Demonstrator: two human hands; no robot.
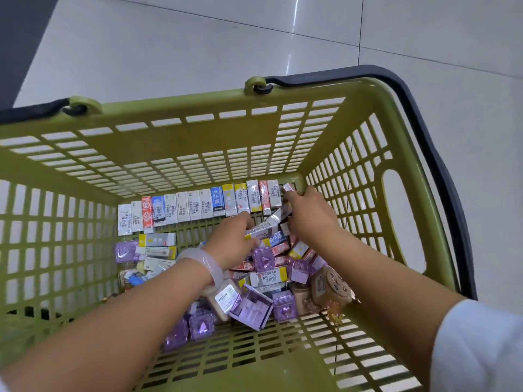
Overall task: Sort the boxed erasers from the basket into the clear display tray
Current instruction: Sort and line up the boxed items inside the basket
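Tiled floor [198, 46], basket [175, 108] base half-hidden, arms

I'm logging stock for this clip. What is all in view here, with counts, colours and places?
basket: one, olive green with dark handles, on the floor
floor: pale glossy tiles, dark strip at far left
eraser row: over a dozen boxes, white, red, blue, yellow, standing along the far basket wall
loose erasers: a mixed pile, count unclear, mid basket
purple packs: several, near side of pile
tan jars: about two, right of pile
bangle: one, pale pink, left wrist
left hand: fingers in the pile
right hand: grips a box at the row's right end
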